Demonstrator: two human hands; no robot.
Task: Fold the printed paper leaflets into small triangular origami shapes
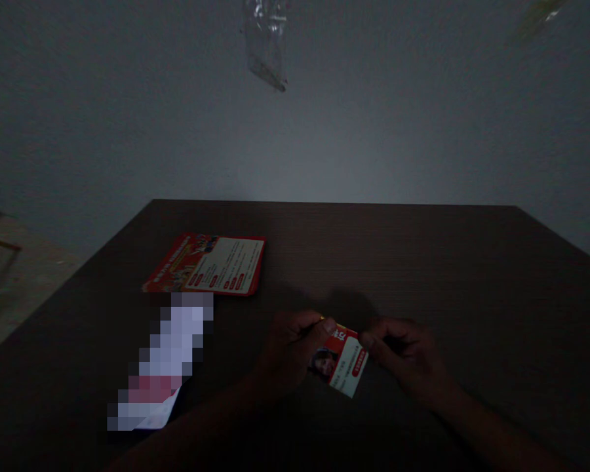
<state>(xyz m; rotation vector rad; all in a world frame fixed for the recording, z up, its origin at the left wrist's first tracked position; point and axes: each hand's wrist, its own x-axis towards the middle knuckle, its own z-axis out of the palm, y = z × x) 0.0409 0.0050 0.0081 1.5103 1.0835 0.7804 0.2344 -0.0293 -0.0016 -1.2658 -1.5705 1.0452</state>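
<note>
A small red and white printed card or folded leaflet (347,367), bearing a portrait photo and lettering, is held tilted above the dark table (383,255). My left hand (295,344) pinches its upper left part between thumb and fingers. At the upper right corner, my right hand (408,354) grips it the same way. Whether the paper is folded or a single layer I cannot tell in the dim light. To the left of my hands, a stack of red and white printed leaflets (226,262) lies on the table.
Nearer to me on the left lies a bright, flat object like a phone (164,367), mostly blurred by pixelation. Behind the table rises a grey wall (373,118), where a clear plastic bag (268,46) hangs. The table's left edge drops to a floor.
</note>
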